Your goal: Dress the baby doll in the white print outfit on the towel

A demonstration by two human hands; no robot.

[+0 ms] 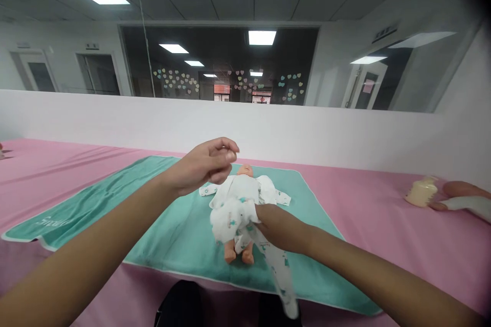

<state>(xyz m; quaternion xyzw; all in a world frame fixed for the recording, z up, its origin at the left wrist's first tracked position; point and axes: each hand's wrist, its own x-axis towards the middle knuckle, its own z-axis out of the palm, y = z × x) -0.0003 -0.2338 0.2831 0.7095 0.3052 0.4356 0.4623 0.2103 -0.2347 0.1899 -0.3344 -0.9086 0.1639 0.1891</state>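
Note:
A baby doll lies on its back on a green towel, its head at the far end and its feet nearer me. It wears a white printed top with sleeves out to both sides. My right hand is closed on bunched white printed baby pants over the doll's lower body; one leg of them hangs down past the towel's near edge. Above the doll's chest, my left hand hovers with loosely curled fingers, a gap between thumb and forefinger, and nothing visible in it.
Under the towel is a pink-covered surface. On the right stand a feeding bottle and part of another doll. A white low wall with glass above it borders the far side.

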